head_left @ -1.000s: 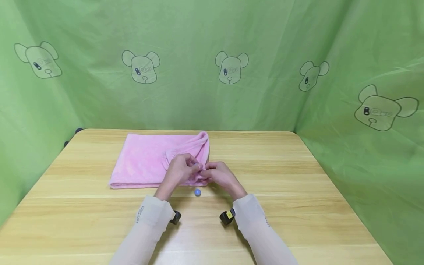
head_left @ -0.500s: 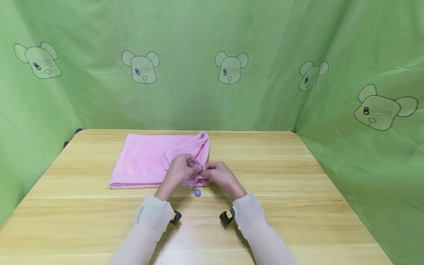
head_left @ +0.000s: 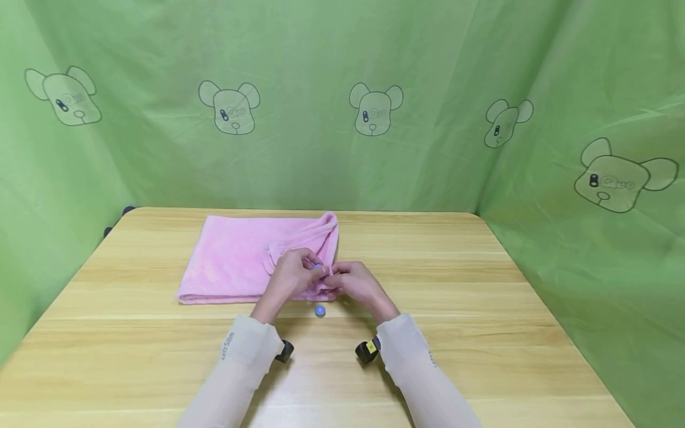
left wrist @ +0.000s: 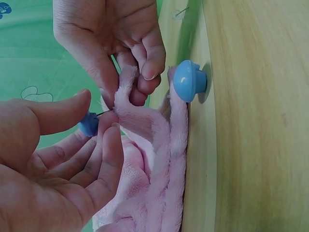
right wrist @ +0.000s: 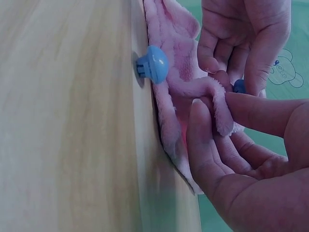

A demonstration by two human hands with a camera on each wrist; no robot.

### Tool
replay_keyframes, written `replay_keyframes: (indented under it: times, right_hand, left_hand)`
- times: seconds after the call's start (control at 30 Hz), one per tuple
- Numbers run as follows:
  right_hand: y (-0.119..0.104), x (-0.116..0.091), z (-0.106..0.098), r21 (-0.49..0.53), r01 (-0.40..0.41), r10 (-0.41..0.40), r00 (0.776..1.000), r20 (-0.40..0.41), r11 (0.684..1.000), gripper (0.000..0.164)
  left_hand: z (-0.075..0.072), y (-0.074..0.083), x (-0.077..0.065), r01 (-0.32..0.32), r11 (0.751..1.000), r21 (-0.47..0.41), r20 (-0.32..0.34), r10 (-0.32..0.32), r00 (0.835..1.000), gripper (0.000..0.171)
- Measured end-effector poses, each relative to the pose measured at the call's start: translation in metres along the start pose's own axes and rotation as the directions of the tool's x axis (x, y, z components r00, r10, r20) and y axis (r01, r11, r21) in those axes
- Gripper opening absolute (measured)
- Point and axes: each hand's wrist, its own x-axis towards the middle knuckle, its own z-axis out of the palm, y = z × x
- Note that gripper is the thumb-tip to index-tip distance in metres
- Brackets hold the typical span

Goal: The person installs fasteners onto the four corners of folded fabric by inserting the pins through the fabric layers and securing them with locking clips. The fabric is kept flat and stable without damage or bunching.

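Observation:
My left hand (head_left: 293,272) pinches a small blue pin (left wrist: 88,124) between thumb and fingers. In the left wrist view its thin dark needle points at the raised edge of a folded pink plush cloth (head_left: 230,255), where its tip is hidden. My right hand (head_left: 357,282) grips that edge of the cloth between thumb and fingers, close beside the left fingertips. On the table just in front of the cloth sits a glossy blue mushroom-shaped piece (head_left: 320,311), its domed head and slotted base showing in the right wrist view.
The cloth lies on a light wooden table (head_left: 481,333), its right end folded back in loose layers. Green curtains (head_left: 299,166) printed with bear heads enclose the back and sides. A black camera (head_left: 366,352) hangs at the right wrist, another (head_left: 285,351) at the left.

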Motion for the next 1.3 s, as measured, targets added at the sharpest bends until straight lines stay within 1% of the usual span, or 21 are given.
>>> replay_keyframes:
  times: [0.23, 0.57, 0.77, 1.13, 1.3]
  right_hand:
    - [-0.0007, -0.0005, -0.0008, -0.003, 0.006, -0.005, 1.000, 0.006, 1.000, 0.009]
    - [-0.0016, -0.0025, -0.0013, -0.006, 0.019, -0.019, 1.000, 0.016, 1.000, 0.012]
    - [-0.0010, -0.0022, -0.0016, 0.013, -0.003, 0.002, 1.000, 0.018, 1.000, 0.012]
    - [-0.0010, -0.0017, -0.0012, 0.015, -0.007, 0.007, 1.000, 0.010, 1.000, 0.010]
    - [-0.0004, -0.0016, -0.0008, -0.001, -0.002, 0.002, 1.000, 0.003, 1.000, 0.011]
  left_hand:
    - [0.0006, 0.0007, 0.0000, 0.000, 1.000, 0.002, -0.005, 0.000, 1.000, 0.015]
    - [0.0009, -0.0017, -0.0003, -0.007, 1.000, -0.024, -0.007, 0.007, 1.000, 0.014]
    - [0.0017, -0.0026, 0.0009, -0.006, 1.000, -0.013, -0.007, 0.006, 1.000, 0.014]
    - [0.0017, -0.0019, 0.0001, -0.015, 1.000, -0.022, 0.014, 0.015, 1.000, 0.014]
    - [0.0014, -0.0017, -0.0001, -0.003, 1.000, -0.022, 0.038, 0.004, 0.999, 0.012]
